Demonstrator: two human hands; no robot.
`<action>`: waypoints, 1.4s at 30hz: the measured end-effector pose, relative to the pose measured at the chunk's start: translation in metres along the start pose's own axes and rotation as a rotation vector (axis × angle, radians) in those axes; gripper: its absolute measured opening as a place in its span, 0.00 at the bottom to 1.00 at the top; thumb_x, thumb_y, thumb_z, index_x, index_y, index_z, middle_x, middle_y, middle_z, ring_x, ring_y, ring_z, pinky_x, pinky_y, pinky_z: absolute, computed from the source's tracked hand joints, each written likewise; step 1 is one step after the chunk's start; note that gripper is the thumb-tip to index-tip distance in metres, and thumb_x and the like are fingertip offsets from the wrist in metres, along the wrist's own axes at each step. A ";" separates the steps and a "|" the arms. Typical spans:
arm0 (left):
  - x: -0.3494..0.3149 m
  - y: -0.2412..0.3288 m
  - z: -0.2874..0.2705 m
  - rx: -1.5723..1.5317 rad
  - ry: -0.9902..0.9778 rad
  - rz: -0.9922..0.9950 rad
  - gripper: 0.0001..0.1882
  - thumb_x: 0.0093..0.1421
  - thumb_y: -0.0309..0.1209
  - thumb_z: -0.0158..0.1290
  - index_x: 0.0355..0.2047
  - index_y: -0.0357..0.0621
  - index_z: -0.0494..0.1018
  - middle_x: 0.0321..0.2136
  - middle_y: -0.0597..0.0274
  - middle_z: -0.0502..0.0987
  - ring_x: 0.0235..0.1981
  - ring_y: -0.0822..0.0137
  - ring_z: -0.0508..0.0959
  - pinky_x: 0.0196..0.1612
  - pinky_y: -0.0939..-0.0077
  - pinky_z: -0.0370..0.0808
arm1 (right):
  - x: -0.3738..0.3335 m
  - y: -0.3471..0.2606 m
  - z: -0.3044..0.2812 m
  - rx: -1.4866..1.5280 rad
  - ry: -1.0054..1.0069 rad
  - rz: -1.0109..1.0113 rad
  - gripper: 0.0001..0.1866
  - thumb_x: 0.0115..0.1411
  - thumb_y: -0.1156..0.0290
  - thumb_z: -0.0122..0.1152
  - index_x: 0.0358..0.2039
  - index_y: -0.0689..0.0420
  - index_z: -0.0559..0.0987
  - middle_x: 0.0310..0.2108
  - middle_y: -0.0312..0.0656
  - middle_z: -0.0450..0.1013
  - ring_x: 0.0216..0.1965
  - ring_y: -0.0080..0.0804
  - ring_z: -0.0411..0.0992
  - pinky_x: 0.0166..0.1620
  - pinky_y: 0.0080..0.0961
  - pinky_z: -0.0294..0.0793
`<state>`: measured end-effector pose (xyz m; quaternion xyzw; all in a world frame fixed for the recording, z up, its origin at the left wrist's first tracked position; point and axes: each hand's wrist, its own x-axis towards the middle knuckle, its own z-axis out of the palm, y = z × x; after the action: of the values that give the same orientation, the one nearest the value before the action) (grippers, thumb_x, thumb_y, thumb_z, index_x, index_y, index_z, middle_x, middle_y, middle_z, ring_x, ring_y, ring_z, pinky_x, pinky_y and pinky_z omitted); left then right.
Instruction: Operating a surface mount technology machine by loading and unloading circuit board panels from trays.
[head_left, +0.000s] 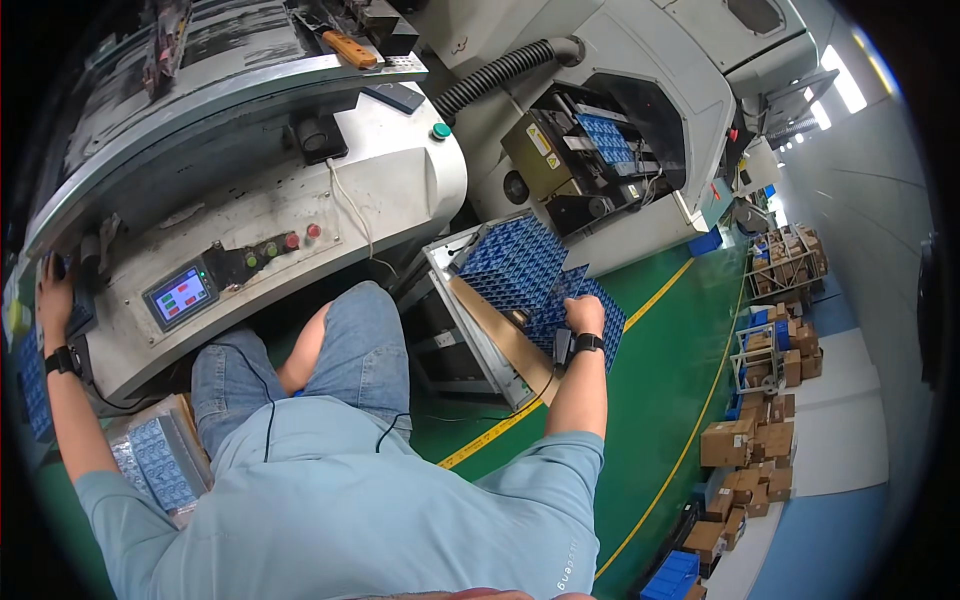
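My right hand is closed at the edge of a blue circuit board panel, beside a metal-framed stand. On that stand a stack of blue panels with rows of small repeated shapes lies next to a brown cardboard strip. Far to the left, my left hand reaches the end of the white machine, by a small dark part. Its fingers are small and partly hidden there, so their grip does not show.
The white machine before me carries a touch screen, push buttons and an orange-handled tool. A second machine stands behind with a blue panel inside. Cardboard boxes line the right. Packed blue panels sit by my left leg.
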<state>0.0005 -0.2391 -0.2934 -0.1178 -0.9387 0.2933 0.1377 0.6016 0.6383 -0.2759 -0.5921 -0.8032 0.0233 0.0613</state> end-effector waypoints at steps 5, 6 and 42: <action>-0.003 0.007 -0.028 -0.004 -0.084 -0.023 0.28 0.68 0.32 0.42 0.66 0.79 0.64 0.71 0.57 0.56 0.70 0.53 0.59 0.64 0.55 0.64 | 0.006 0.004 -0.002 0.094 -0.143 -0.014 0.14 0.53 0.64 0.59 0.25 0.63 0.83 0.21 0.47 0.79 0.26 0.40 0.80 0.35 0.35 0.79; -0.004 0.008 -0.032 -0.007 -0.102 -0.030 0.28 0.68 0.32 0.42 0.66 0.79 0.64 0.71 0.57 0.56 0.70 0.53 0.59 0.64 0.55 0.64 | 0.006 0.004 -0.003 0.097 -0.147 -0.014 0.13 0.53 0.65 0.59 0.24 0.64 0.82 0.19 0.46 0.79 0.23 0.38 0.79 0.34 0.33 0.78; -0.018 0.026 -0.063 -0.443 0.055 -0.384 0.35 0.64 0.59 0.47 0.67 0.59 0.64 0.69 0.60 0.63 0.64 0.43 0.66 0.65 0.54 0.65 | -0.045 0.017 0.008 0.022 0.119 -0.070 0.14 0.59 0.60 0.62 0.36 0.58 0.86 0.37 0.55 0.80 0.42 0.54 0.79 0.48 0.45 0.77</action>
<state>0.0417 -0.1909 -0.2619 0.0270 -0.9809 0.0467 0.1869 0.6294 0.6006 -0.2885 -0.5635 -0.8179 -0.0052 0.1162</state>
